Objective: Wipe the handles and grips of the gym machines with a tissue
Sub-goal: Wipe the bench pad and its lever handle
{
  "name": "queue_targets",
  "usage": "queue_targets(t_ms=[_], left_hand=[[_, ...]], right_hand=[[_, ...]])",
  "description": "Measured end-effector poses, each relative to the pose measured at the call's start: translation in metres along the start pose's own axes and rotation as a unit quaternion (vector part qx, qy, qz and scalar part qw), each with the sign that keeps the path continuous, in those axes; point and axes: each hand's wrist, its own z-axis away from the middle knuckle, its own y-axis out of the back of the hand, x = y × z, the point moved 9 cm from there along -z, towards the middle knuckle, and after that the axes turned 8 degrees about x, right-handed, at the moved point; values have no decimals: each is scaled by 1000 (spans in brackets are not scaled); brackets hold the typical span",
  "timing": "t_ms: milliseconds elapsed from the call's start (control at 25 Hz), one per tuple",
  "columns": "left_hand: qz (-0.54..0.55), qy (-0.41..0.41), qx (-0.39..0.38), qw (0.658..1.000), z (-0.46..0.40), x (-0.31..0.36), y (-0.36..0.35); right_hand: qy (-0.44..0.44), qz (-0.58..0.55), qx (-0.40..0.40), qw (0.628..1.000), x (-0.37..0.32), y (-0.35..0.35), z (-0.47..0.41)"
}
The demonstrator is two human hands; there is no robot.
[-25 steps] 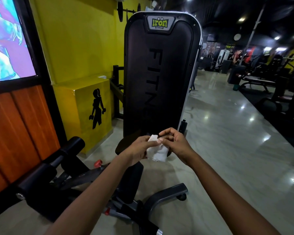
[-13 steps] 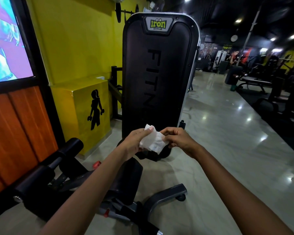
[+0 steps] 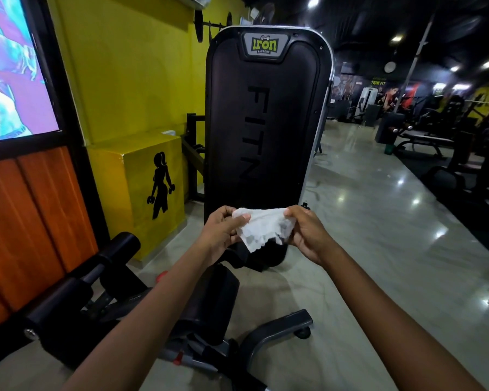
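Observation:
A white tissue (image 3: 263, 230) is stretched out between both hands at the centre of the view. My left hand (image 3: 223, 234) pinches its left edge and my right hand (image 3: 305, 235) pinches its right edge. Right behind the tissue stands the tall black upright backrest (image 3: 266, 114) of a gym bench, marked "Iron Factory". The bench's black seat pad (image 3: 209, 303) lies below my forearms. Black padded leg rollers (image 3: 116, 249) stick out at the lower left.
A yellow box (image 3: 141, 187) with a black figure stands left of the bench by the yellow wall. An orange panel wall (image 3: 26, 221) fills the left. The bench's foot (image 3: 280, 325) reaches onto the glossy floor (image 3: 378, 249). More machines (image 3: 435, 136) stand far right.
The crumpled tissue has been pulled open and spread wide between both hands, which have moved apart. The view has shifted slightly.

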Motion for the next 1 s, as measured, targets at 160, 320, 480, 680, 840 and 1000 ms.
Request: queue_targets(t_ms=[160,320,480,680,840,1000], left_hand=[[-6,-40,7,999,1,8,2],[-58,-66,-35,996,5,14,-1],[-164,-89,-38,982,4,15,-10],[-164,-63,-26,984,2,7,-22],[-36,18,4,999,1,-2,-13],[-55,-16,25,998,-1,-5,3]], right_hand=[[-2,-15,5,1000,2,-3,1],[26,49,13,998,2,4,-2],[254,342,87,900,-27,-3,3],[400,465,40,789,-25,-46,26],[470,534,-38,702,-11,-58,41],[449,405,-20,796,-16,-43,39]])
